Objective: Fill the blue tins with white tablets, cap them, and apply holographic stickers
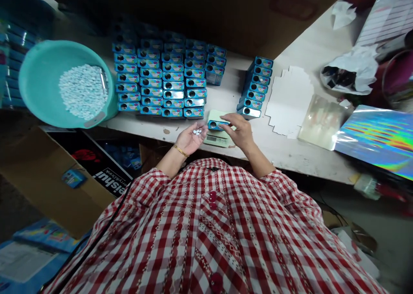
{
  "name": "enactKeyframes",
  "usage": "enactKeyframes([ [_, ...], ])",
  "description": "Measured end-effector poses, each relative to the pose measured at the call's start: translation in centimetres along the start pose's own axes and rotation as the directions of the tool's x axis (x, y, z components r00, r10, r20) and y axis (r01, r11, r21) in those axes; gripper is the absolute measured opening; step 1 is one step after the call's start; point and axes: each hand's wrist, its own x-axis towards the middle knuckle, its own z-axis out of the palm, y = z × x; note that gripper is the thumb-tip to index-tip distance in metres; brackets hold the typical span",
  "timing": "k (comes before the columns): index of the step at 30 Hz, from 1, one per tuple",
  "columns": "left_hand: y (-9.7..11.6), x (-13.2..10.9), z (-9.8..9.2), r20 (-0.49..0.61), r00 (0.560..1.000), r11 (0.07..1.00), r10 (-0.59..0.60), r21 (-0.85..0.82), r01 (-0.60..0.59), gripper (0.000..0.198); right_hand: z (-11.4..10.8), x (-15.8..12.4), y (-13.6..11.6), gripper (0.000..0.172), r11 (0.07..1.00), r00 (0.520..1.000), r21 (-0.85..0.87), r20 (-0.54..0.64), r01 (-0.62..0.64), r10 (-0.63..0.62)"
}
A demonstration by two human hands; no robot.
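My left hand [190, 140] is turned palm up, fingers slightly curled, and cups a few small white candies [197, 132]. Just to its right is a small blue tin [213, 125] with a dark round opening in its top. The tin sits on a pale green scale [216, 140] near the table's front edge. Over the scale, my right hand [238, 131] has its thumb and fingertips on the right end of the tin. The fingers cover part of the tin's printed top.
Rows of similar blue tins [173, 85] stand behind my left hand, and one more column [254, 91] stands at right. A turquoise basin [35, 87] with pale candies and a metal scoop is at left. White cards [287, 100] lie right; a large cardboard box [226, 18] blocks the back.
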Motion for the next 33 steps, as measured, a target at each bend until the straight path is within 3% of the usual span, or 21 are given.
enactKeyframes([
  [5, 0.9, -0.3, -2.8, -0.109, 0.994, 0.999, 0.016, -0.026, -0.019, 0.026, 0.4, -2.6, 4.1, 0.051, 0.985, 0.995, -0.161, 0.061, -0.068, 0.079],
  [10, 0.9, -0.7, -4.4, -0.153, 0.988, 0.999, -0.007, -0.048, -0.001, 0.029, 2.1, -2.6, 5.2, 0.036, 0.984, 0.986, -0.149, 0.116, -0.102, 0.120],
  [13, 1.3, -1.0, -5.0, -0.169, 0.986, 0.998, 0.006, -0.062, -0.017, 0.028, 1.8, 0.1, 6.2, 0.032, 0.982, 0.992, -0.160, 0.054, -0.104, 0.114],
  [16, 2.1, -1.2, -5.4, -0.193, 0.980, 0.995, 0.040, -0.085, -0.057, 0.027, 1.7, 4.9, 8.1, 0.033, 0.964, 0.988, -0.215, -0.038, -0.156, 0.151],
  [19, 2.7, -1.4, -5.6, -0.206, 0.976, 0.991, 0.065, -0.100, -0.087, 0.029, 3.0, 10.2, 9.8, 0.033, 0.931, 0.967, -0.261, -0.056, -0.255, 0.249],
  [22, 2.9, -1.6, -5.8, -0.212, 0.976, 0.991, 0.055, -0.106, -0.079, 0.029, 3.9, 12.6, 10.6, 0.037, 0.911, 0.946, -0.253, -0.095, -0.324, 0.310],
  [24, 2.8, -1.6, -6.0, -0.216, 0.975, 0.992, 0.042, -0.104, -0.065, 0.028, 3.1, 11.5, 10.7, 0.038, 0.919, 0.950, -0.252, -0.149, -0.304, 0.274],
  [27, 2.4, -1.3, -6.4, -0.220, 0.975, 0.995, 0.030, -0.090, -0.051, 0.028, 0.0, 6.7, 10.3, 0.028, 0.890, 0.961, -0.377, -0.199, -0.256, 0.192],
  [30, 1.7, -0.7, -6.3, -0.219, 0.976, 0.998, 0.003, -0.068, -0.018, 0.026, -2.6, 1.5, 10.2, 0.021, 0.749, 0.955, -0.595, -0.138, -0.292, 0.263],
  [33, 0.9, -0.4, -5.3, -0.187, 0.982, 0.999, -0.029, -0.039, 0.022, 0.024, -3.4, -1.1, 10.6, 0.017, 0.623, 0.939, -0.740, -0.033, -0.253, 0.343],
])
